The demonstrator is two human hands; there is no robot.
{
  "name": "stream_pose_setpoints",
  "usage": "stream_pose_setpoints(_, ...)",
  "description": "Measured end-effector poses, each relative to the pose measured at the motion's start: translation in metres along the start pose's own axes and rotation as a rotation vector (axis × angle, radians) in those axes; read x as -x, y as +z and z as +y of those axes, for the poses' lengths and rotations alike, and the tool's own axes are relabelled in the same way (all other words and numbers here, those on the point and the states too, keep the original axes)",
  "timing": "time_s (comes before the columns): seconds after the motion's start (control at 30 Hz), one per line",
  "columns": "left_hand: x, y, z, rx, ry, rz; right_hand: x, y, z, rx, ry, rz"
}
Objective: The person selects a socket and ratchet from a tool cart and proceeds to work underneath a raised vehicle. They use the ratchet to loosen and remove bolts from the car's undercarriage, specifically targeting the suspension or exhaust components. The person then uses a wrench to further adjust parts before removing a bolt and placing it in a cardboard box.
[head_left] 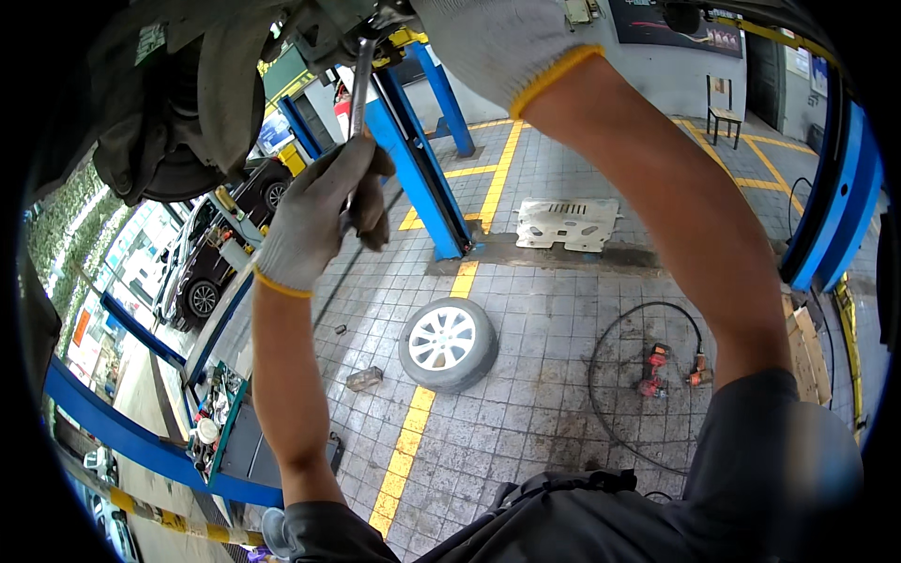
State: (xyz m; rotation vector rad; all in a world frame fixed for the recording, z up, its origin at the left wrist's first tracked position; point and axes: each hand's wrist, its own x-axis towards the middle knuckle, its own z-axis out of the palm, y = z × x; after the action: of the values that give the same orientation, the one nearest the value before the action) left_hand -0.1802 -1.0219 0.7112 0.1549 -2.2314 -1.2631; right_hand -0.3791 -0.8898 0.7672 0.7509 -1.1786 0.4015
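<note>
My left hand (314, 211), in a grey work glove with a yellow cuff, is closed round the lower part of a metal wrench (360, 89). The wrench points upward, and its upper end meets dark parts of the car underside (319, 33) overhead. My right hand (507, 47), in a similar glove, is raised to the right of the wrench's upper end. Its fingers run out at the top edge, so what they touch or hold cannot be seen. A dark, rounded undercarriage part (178, 141) hangs at the upper left.
A wheel (443, 342) lies on the tiled floor, with a small block (364, 378) beside it. Farther off are a blue lift post (413, 159) and a pale metal plate (567, 225). A red power tool (654, 371) and hose (593, 361) lie right; a tool cart (246, 441) stands left.
</note>
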Motion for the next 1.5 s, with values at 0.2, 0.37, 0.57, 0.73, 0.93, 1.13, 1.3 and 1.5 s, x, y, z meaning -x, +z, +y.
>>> stream_pose_setpoints(0.2,-0.022,0.029,-0.028,0.176,0.048,0.174,-0.001,-0.024,-0.014,-0.045,0.006,-0.213)
stream_pose_setpoints(0.37,-0.084,0.078,-0.072,0.343,0.224,0.216,-0.009,-0.034,-0.012,-0.188,-0.19,-0.456)
stream_pose_setpoints(0.57,-0.129,0.081,-0.104,-0.22,0.697,0.306,-0.04,-0.068,-0.015,-0.397,-0.231,-0.701)
stream_pose_setpoints(0.73,-0.057,0.052,-0.038,0.025,0.036,0.006,-0.028,-0.067,0.0,-0.192,-0.009,-0.602)
stream_pose_setpoints(0.93,-0.036,0.033,-0.021,-0.067,0.011,0.04,-0.011,-0.03,0.008,-0.206,-0.224,-0.419)
stream_pose_setpoints(1.13,-0.052,0.035,-0.048,-0.12,0.126,0.077,-0.045,-0.066,-0.009,-0.78,0.364,-0.912)
stream_pose_setpoints(1.3,-0.037,0.023,-0.024,-0.146,0.053,0.012,-0.025,-0.047,-0.006,-0.046,-0.043,-0.432)
stream_pose_setpoints(1.5,-0.046,0.014,-0.05,-0.2,0.202,0.024,-0.048,-0.062,-0.02,-1.182,0.915,-0.988)
